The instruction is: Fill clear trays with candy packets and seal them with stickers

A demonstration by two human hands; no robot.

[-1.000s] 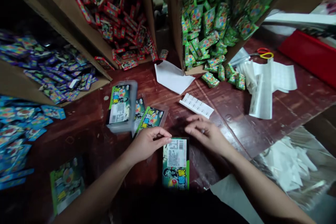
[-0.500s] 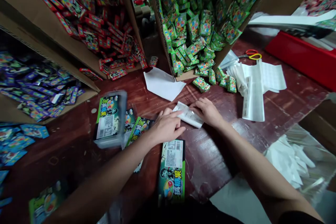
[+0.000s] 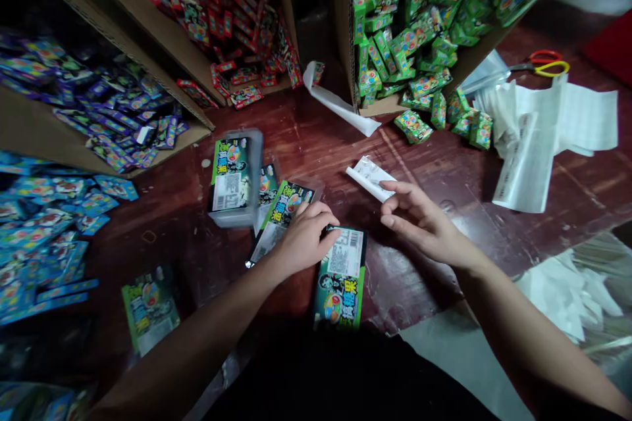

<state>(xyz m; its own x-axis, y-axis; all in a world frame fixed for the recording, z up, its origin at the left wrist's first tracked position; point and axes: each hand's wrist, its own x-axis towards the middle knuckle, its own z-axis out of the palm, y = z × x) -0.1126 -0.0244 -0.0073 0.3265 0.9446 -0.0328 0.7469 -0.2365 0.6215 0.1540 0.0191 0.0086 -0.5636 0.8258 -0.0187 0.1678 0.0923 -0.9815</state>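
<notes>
My left hand (image 3: 309,237) hangs with loosely bent fingers at the top left corner of a green and black printed candy pack (image 3: 340,279). Its thumb tip lies by the pack's white label, a small gap between thumb and fingers. My right hand (image 3: 424,220) is open, thumb and index finger apart, its fingertips by the right end of a white sticker strip (image 3: 368,174). I make out nothing between them. Another printed pack (image 3: 284,207) lies partly under my left hand. Beside it sits a clear plastic box (image 3: 232,177) with the same printed card.
Cartons hold red packets (image 3: 241,13), green packets (image 3: 409,39) and purple packets (image 3: 108,105). Blue packets (image 3: 44,230) pile up at left. Scissors (image 3: 548,64), sticker sheets (image 3: 533,151) and a curled white paper (image 3: 340,105) lie on the table. A bag of white scraps (image 3: 567,296) is at right.
Both hands went forward to the sticker strip, then drew apart. My left hand is back at the candy pack; my right has lifted off the strip. The flat white paper has curled up.
</notes>
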